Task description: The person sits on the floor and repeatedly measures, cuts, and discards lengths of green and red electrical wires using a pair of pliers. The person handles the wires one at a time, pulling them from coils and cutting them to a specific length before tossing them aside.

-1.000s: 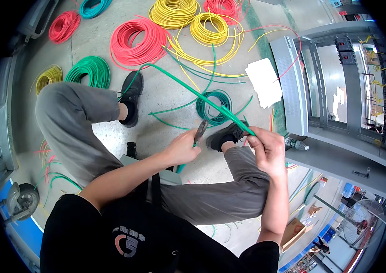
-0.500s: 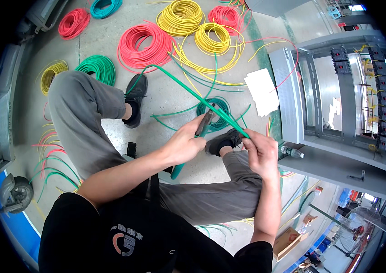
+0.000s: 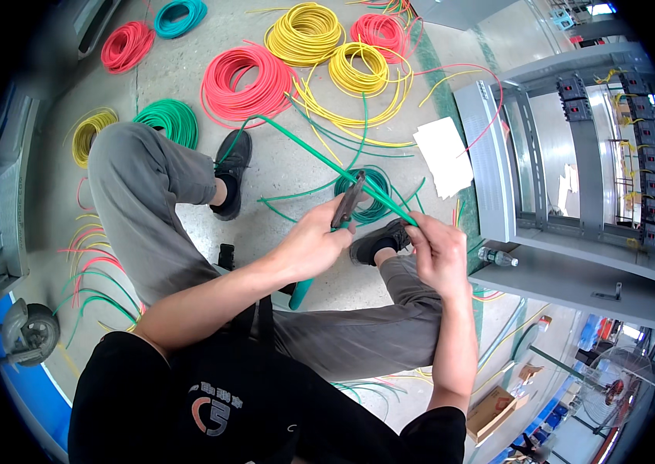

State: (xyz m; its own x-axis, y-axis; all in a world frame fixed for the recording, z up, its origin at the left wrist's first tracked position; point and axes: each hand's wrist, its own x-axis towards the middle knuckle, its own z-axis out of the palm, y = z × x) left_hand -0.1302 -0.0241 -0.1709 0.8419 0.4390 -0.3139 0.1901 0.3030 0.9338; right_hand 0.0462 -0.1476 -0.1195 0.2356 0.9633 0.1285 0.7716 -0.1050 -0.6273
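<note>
My left hand (image 3: 319,241) is closed around green-handled pliers (image 3: 349,199), whose dark metal jaws point up and away from me. Those jaws overlap the green wires (image 3: 318,148); whether they grip them I cannot tell. A long green handle end (image 3: 301,294) pokes out below my left wrist. Between the thumb and fingers of my right hand (image 3: 439,251), the green wires are pinched at one end. From there they slant up to the left and bend down near my shoe (image 3: 233,158). Behind the pliers, a small dark green coil (image 3: 364,213) lies on the floor.
Yellow (image 3: 304,35), red (image 3: 242,85) and green (image 3: 169,121) wire coils lie on the floor ahead. White papers (image 3: 443,158) lie beside a grey metal cabinet (image 3: 532,162) at right. A clear bottle (image 3: 497,257) lies near it. Cut wires (image 3: 99,271) spread out at left.
The pliers' jaws have turned slightly and look a little wider apart against the wires. My right hand has shifted slightly left and up. Both hands keep their hold.
</note>
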